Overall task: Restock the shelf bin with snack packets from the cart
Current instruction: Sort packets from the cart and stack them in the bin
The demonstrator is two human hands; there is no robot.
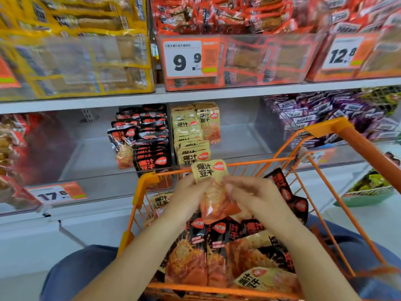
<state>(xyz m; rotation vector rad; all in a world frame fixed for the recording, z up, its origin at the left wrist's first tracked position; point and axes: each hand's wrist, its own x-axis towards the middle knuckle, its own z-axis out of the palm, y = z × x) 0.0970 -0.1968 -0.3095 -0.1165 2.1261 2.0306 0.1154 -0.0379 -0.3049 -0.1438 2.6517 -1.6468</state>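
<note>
holding a yellow snack packet (213, 187) above the orange cart (321, 131), the left hand (186, 200) and right hand (251, 194) pinch its sides, though blur hides the fingertips. next it likely goes to the yellow row (191, 137) in the clear shelf bin (236, 140), beside black packets (149, 137); shop shelving all round.

Bright, even store light; glare on clear bin fronts (91, 61); edges smeared, bowed (wide-angle); centre sharper.
</note>
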